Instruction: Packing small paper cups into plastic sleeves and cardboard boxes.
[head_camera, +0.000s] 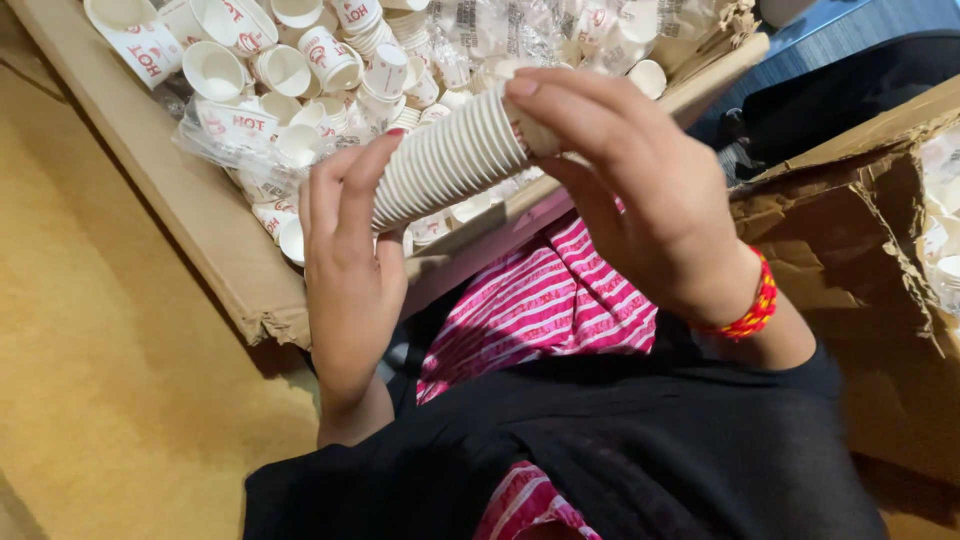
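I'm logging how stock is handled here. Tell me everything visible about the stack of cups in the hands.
The stack of cups is a long nested column of white paper cups, rims ribbed close together. It lies tilted, nearly horizontal, above the open cardboard box. The right hand grips its upper end; the left hand fingers its lower end.

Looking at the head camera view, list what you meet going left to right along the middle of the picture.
Tan floor → flap of the cardboard box of loose paper cups → left hand → stack of nested paper cups → right hand → red beaded bracelet → torn cardboard box.
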